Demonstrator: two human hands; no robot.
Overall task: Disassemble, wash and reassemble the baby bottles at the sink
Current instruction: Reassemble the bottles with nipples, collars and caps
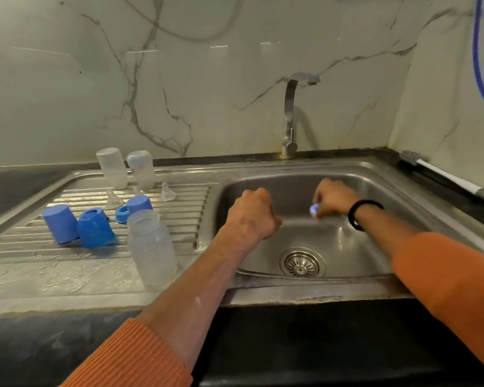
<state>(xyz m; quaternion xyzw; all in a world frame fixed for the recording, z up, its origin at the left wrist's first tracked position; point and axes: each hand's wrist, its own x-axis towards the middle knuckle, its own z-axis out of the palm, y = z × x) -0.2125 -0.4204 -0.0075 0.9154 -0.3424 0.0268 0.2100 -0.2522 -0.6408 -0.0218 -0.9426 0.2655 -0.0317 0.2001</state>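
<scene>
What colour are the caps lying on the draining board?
Blue. The caps stand out clearly in the head view, beside the clear bottle.

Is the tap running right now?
Off, as far as it shows: no stream falls from the faucet spout, and neither hand is on it. The sink basin below looks wet, but without pooled water.

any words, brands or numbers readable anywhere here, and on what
None can be read.
Rear right bottle: a faint reddish and blue print on its side, too blurred to read.
Front bottle: no markings show.
Blue caps: plain.
Tap and brush: no label shows.
Small blue piece in the right hand: too blurred to tell.
</scene>
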